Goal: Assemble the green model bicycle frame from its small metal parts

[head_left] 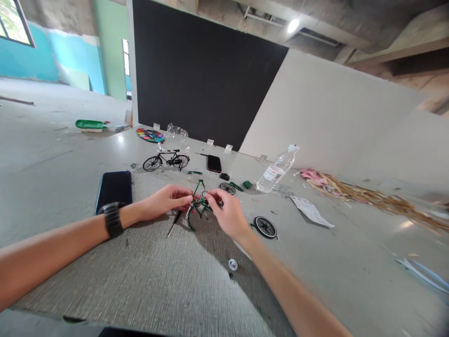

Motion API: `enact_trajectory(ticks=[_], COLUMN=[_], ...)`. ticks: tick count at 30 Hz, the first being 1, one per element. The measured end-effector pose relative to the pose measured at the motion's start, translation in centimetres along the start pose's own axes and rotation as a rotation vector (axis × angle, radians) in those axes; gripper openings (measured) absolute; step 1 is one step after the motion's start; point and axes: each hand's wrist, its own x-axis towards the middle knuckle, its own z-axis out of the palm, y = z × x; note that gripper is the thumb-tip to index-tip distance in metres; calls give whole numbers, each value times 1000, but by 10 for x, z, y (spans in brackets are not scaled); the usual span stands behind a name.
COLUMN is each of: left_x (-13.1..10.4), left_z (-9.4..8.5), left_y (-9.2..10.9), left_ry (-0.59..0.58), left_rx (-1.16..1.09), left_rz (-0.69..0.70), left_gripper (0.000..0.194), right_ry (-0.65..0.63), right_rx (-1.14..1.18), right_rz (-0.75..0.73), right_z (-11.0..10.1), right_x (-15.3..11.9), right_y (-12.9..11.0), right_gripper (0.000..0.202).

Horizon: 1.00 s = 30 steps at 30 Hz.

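Between my hands is a green model bicycle frame [200, 211], held just above the table. My left hand [174, 200] pinches it from the left, thumb and fingers closed near the frame's middle. From the other side my right hand [225, 209] has its thumb and fingertips closed on the frame; any small part in that pinch is hidden. A thin dark screwdriver-like tool [173, 224] lies under the left fingers. One loose toy wheel [265, 227] rests to the right, and another wheel [228, 188] sits behind my right hand. A small white disc [232, 265] lies nearer me.
An assembled black model bicycle [166, 161] stands at the back left. Around the table are a large phone [114, 189], a smaller phone [213, 163], a clear bottle [277, 171], a paper sheet [311, 211], a paint palette [150, 135] and small green parts [236, 186].
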Motion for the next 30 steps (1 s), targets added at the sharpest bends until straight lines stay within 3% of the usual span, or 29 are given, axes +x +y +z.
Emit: enact_trajectory(ticks=[6, 25, 30], left_x=[0, -1, -1], left_z=[-2, 3, 3], left_y=[-3, 5, 4], left_ry=[-21, 61, 33], left_rx=[-84, -85, -126], left_rz=[-30, -72, -69], left_gripper=[44, 37, 36], right_ry=[61, 28, 15], right_rx=[-89, -179, -200], right_rz=[-98, -213, -231], right_z=[1, 0, -1], right_x=[-5, -5, -4], right_y=[-1, -1, 0], right_gripper=[18, 20, 19])
